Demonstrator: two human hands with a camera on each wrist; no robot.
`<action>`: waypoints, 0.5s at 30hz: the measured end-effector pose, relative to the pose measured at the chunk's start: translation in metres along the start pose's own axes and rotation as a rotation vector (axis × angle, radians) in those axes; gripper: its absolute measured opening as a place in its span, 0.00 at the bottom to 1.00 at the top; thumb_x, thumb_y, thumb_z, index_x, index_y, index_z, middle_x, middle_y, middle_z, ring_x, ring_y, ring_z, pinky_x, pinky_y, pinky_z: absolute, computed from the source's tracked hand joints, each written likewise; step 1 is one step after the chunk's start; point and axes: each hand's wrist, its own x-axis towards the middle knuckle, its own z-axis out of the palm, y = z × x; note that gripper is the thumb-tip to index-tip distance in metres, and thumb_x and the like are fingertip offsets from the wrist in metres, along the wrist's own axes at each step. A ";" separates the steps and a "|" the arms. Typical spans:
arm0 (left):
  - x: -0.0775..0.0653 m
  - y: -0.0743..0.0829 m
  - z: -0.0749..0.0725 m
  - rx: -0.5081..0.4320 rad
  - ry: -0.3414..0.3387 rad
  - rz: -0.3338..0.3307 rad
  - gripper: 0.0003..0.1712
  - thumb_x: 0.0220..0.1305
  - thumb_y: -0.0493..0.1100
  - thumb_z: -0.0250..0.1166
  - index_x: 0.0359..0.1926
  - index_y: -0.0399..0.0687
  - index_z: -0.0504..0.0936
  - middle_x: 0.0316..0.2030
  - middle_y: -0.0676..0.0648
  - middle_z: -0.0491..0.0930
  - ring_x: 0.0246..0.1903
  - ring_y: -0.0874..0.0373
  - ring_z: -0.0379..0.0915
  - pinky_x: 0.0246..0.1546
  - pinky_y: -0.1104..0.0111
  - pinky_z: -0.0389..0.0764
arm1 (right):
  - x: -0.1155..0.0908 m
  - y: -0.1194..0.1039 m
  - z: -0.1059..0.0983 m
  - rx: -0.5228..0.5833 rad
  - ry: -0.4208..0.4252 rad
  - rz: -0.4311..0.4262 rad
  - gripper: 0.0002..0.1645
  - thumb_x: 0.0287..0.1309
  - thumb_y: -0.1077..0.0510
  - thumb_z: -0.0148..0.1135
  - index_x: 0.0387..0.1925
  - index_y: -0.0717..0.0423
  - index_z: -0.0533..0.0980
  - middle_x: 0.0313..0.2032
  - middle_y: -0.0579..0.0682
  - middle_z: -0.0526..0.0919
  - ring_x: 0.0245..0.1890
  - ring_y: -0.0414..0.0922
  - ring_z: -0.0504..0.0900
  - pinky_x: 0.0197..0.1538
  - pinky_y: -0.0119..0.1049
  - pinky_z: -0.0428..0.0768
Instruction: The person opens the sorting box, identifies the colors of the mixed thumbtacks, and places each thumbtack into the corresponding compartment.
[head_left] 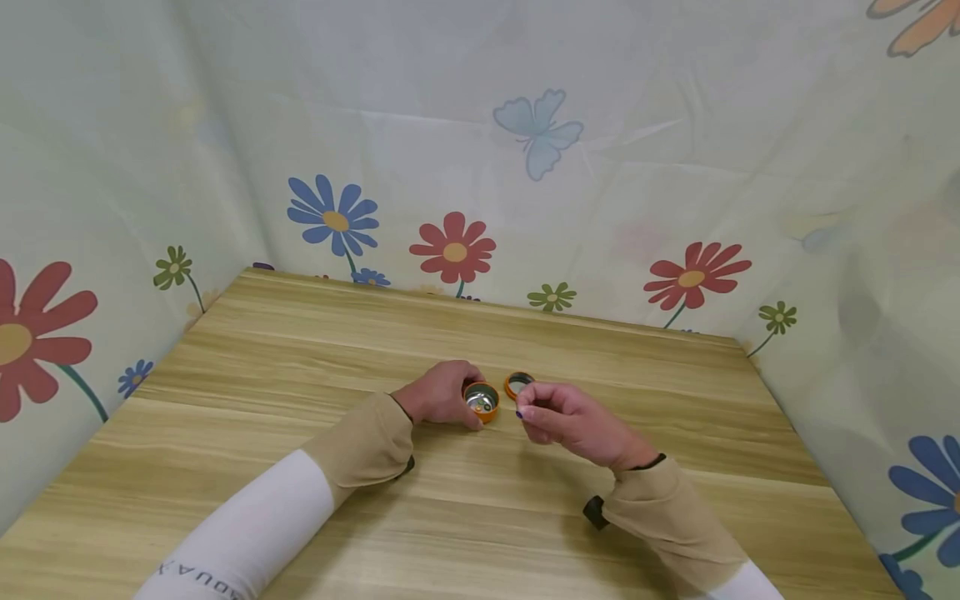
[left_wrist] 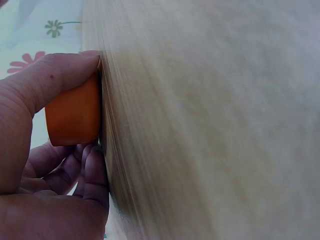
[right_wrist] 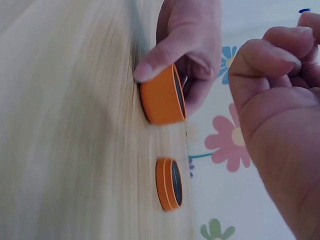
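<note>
My left hand [head_left: 444, 395] holds a small round orange tin [head_left: 491, 415] upright on the table, thumb on the near side and fingers around the far side. Its shiny metal inside faces up, with a few small round pieces [head_left: 481, 406] at the bottom. In the left wrist view the thumb and fingers close around the tin's orange wall [left_wrist: 75, 115]. Just right of the tin, raised above the table, my right hand [head_left: 573, 421] pinches a small dark blue piece [head_left: 519, 414] between thumb and forefinger; its kind cannot be made out. The orange lid [head_left: 517, 377] lies behind the right fingertips, hollow side up.
The wood-grain table [head_left: 337, 333] reaches back to a pale cloth wall [head_left: 420, 150] printed with flowers and a butterfly. Similar cloth hangs along both sides. A black wrist-worn device [head_left: 596, 512] sticks out under the right cuff.
</note>
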 end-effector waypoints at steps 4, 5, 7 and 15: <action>0.001 -0.002 0.001 0.005 0.000 0.000 0.29 0.43 0.42 0.84 0.48 0.42 0.83 0.42 0.47 0.84 0.38 0.60 0.76 0.46 0.67 0.79 | 0.000 0.002 0.004 0.196 -0.050 -0.049 0.09 0.80 0.60 0.45 0.42 0.58 0.71 0.27 0.45 0.65 0.27 0.44 0.61 0.35 0.40 0.58; 0.001 -0.002 0.001 0.006 -0.001 0.000 0.30 0.43 0.42 0.84 0.48 0.42 0.83 0.42 0.47 0.84 0.38 0.60 0.76 0.46 0.67 0.79 | 0.000 0.003 0.005 0.234 -0.061 -0.061 0.09 0.80 0.61 0.45 0.42 0.57 0.72 0.27 0.45 0.65 0.27 0.44 0.61 0.36 0.40 0.58; 0.002 -0.003 0.001 0.007 -0.003 -0.005 0.30 0.44 0.42 0.84 0.49 0.42 0.83 0.42 0.47 0.84 0.38 0.60 0.76 0.46 0.67 0.79 | 0.000 0.005 0.007 0.293 -0.092 -0.093 0.10 0.80 0.63 0.42 0.43 0.56 0.72 0.28 0.45 0.65 0.27 0.43 0.60 0.36 0.39 0.58; 0.003 -0.003 0.003 -0.002 0.000 -0.017 0.30 0.43 0.41 0.84 0.49 0.42 0.83 0.41 0.48 0.83 0.38 0.59 0.76 0.45 0.66 0.79 | 0.007 0.011 0.015 0.468 -0.227 -0.215 0.17 0.80 0.66 0.35 0.42 0.54 0.72 0.30 0.46 0.62 0.28 0.42 0.60 0.37 0.35 0.59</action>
